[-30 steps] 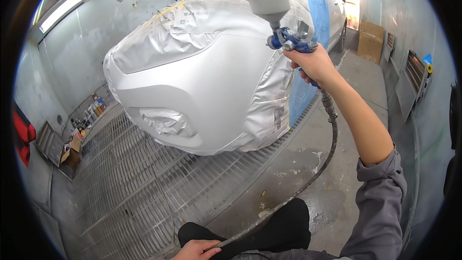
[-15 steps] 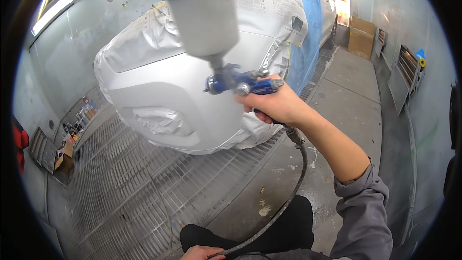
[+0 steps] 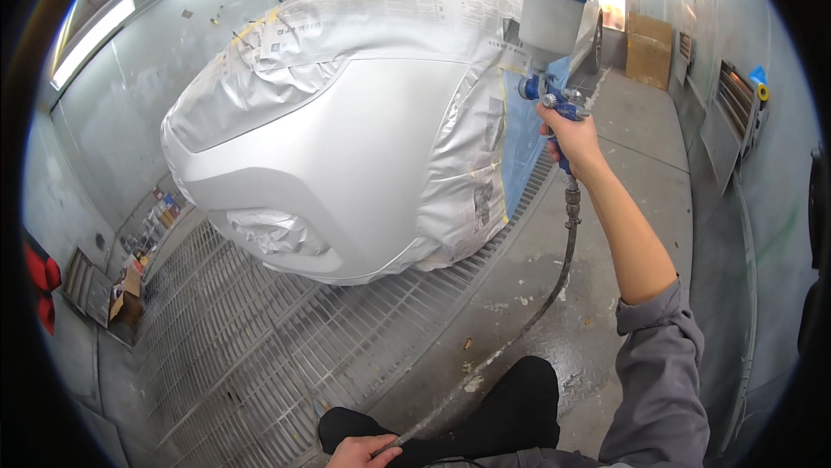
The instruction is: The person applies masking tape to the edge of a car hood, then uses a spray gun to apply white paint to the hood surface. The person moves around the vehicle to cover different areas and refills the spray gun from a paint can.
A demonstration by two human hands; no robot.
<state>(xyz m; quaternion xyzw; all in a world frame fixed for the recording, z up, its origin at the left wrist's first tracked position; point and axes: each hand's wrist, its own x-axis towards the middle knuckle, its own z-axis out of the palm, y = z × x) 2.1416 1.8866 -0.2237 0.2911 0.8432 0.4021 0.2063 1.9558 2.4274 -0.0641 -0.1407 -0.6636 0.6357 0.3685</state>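
My right hand (image 3: 573,139) grips a blue paint spray gun (image 3: 554,97) by its handle, with a whitish cup (image 3: 552,22) upright on top. The gun is held out beside the masked side of a car, its nozzle pointing left. From the handle a dark air hose (image 3: 558,282) runs down to my lap, where my left hand (image 3: 363,451) is closed round it. Ahead sits the car's bumper (image 3: 372,148), coated silver-white. Newspaper (image 3: 433,9) and creased masking film cover the parts around it, and crumpled film fills a recess (image 3: 281,232) low in the bumper.
Blue plastic sheeting (image 3: 522,148) wraps the car farther back. Metal floor grating (image 3: 251,329) lies below the bumper. A cardboard box (image 3: 649,51) stands at the far right, and cans and boxes (image 3: 156,217) line the left wall. Vent panels (image 3: 731,113) stick out from the right wall.
My right hand has swung the spray gun right and away from me, from in front of the bumper to its masked right side. The hose has shifted with it; my left hand stays on the hose.
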